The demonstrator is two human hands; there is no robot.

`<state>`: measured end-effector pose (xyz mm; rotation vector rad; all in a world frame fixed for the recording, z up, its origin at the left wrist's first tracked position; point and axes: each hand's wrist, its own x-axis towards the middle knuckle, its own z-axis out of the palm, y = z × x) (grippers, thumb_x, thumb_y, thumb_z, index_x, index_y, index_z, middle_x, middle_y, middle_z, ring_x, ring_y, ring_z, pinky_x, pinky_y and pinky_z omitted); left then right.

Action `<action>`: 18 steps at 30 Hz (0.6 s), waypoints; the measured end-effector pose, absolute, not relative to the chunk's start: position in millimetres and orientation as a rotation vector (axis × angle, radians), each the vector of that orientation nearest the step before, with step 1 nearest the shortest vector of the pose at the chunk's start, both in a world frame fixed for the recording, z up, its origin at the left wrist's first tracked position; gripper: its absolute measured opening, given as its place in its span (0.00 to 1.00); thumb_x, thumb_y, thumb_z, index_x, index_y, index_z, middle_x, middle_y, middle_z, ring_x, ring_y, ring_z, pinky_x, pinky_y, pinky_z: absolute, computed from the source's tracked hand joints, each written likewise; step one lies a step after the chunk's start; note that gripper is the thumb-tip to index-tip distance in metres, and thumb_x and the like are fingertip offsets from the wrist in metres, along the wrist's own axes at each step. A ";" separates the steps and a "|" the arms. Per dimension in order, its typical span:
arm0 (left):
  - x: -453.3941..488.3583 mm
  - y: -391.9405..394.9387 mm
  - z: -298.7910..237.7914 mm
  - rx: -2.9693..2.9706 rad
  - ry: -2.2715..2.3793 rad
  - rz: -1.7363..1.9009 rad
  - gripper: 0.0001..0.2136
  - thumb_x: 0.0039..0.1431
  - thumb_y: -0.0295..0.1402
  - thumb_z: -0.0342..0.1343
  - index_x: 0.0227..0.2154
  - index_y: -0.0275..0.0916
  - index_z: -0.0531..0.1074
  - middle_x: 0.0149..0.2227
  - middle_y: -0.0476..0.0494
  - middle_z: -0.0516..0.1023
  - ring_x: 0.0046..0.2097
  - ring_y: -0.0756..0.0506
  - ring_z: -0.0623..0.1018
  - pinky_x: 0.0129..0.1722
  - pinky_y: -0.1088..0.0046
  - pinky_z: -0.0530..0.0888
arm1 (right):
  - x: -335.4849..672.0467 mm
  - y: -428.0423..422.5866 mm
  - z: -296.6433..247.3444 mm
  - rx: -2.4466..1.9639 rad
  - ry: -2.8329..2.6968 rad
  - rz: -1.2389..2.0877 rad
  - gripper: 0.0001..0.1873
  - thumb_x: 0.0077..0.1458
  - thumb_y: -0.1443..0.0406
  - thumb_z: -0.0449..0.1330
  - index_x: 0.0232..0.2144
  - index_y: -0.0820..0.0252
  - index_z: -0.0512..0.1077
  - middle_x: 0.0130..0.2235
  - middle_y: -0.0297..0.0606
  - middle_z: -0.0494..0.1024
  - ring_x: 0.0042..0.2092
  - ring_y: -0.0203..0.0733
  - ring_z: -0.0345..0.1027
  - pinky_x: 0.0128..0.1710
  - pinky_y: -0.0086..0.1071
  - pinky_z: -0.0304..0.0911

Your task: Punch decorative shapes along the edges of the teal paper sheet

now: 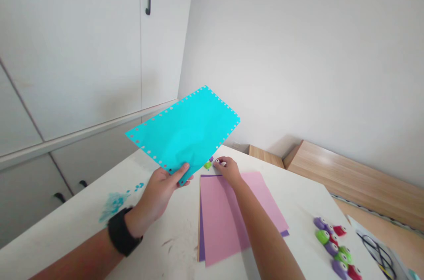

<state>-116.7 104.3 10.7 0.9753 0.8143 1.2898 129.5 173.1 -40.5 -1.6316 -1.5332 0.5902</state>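
A bright cyan sheet of paper [188, 125] is raised above the table, with small punched holes running along its edges. My left hand [165, 185], with a black band on the wrist, grips the sheet's near corner between thumb and fingers. At the far part of the table, my right hand [228, 167] has its fingers closed on a small purple craft punch [217, 162] with a round white button, partly hidden by the fingers. Just left of it sits a green craft punch [207, 165]. Under my right forearm lies a stack topped by pink paper [221, 218].
Several purple, green and red craft punches [333, 244] cluster at the table's right. Cyan paper bits [115, 205] are scattered on the left of the white table [159, 253]. White cabinets [73, 41] stand left; a wooden unit [357, 183] and black cable [380, 251] are at right.
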 end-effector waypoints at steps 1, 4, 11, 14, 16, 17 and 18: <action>-116.8 104.3 10.4 0.981 0.815 1.289 0.16 0.53 0.40 0.67 0.44 0.40 0.76 0.39 0.45 0.82 0.35 0.47 0.79 0.36 0.69 0.80 | 127.8 172.4 -39.8 -1.634 -1.557 0.560 0.15 0.45 0.57 0.68 0.36 0.57 0.80 0.38 0.40 0.80 0.34 0.41 0.70 0.36 0.32 0.63; -116.8 103.8 9.8 1.009 0.811 1.272 0.14 0.54 0.40 0.66 0.42 0.40 0.76 0.37 0.46 0.82 0.35 0.46 0.79 0.37 0.68 0.79 | 134.7 162.3 -31.1 -1.639 -1.583 0.488 0.25 0.48 0.53 0.66 0.46 0.58 0.77 0.43 0.42 0.80 0.32 0.39 0.70 0.35 0.32 0.65; -111.5 97.6 9.5 1.094 0.819 1.140 0.16 0.55 0.41 0.65 0.46 0.42 0.75 0.45 0.45 0.82 0.38 0.45 0.79 0.38 0.69 0.79 | 269.9 76.3 12.6 -1.876 -1.395 0.175 0.23 0.57 0.52 0.54 0.47 0.58 0.75 0.47 0.44 0.80 0.36 0.43 0.73 0.39 0.35 0.67; -106.7 94.4 6.3 1.139 0.846 1.011 0.19 0.55 0.43 0.64 0.48 0.45 0.74 0.49 0.48 0.81 0.44 0.43 0.79 0.43 0.65 0.79 | 346.2 7.9 26.6 -2.118 -1.253 0.054 0.20 0.55 0.55 0.55 0.43 0.60 0.77 0.43 0.46 0.81 0.37 0.46 0.73 0.40 0.38 0.65; -103.1 94.2 -0.7 1.183 0.856 0.868 0.19 0.53 0.45 0.65 0.47 0.48 0.75 0.50 0.51 0.81 0.48 0.40 0.79 0.47 0.61 0.78 | 382.5 -40.6 31.8 -2.278 -1.180 0.031 0.15 0.53 0.59 0.57 0.36 0.61 0.79 0.39 0.46 0.82 0.39 0.48 0.74 0.42 0.38 0.64; -101.2 94.8 -6.1 1.214 0.850 0.792 0.18 0.52 0.46 0.65 0.45 0.50 0.76 0.48 0.53 0.81 0.48 0.39 0.79 0.47 0.58 0.78 | 395.0 -63.1 33.1 -2.351 -1.153 0.042 0.12 0.51 0.60 0.58 0.32 0.60 0.79 0.36 0.46 0.82 0.39 0.48 0.74 0.41 0.38 0.63; -99.2 95.8 -12.5 1.250 0.838 0.732 0.17 0.50 0.47 0.66 0.43 0.51 0.77 0.46 0.55 0.82 0.47 0.38 0.79 0.47 0.56 0.78 | 404.1 -83.4 33.4 -2.417 -1.133 0.064 0.10 0.49 0.62 0.60 0.28 0.60 0.79 0.33 0.45 0.82 0.38 0.48 0.75 0.40 0.37 0.63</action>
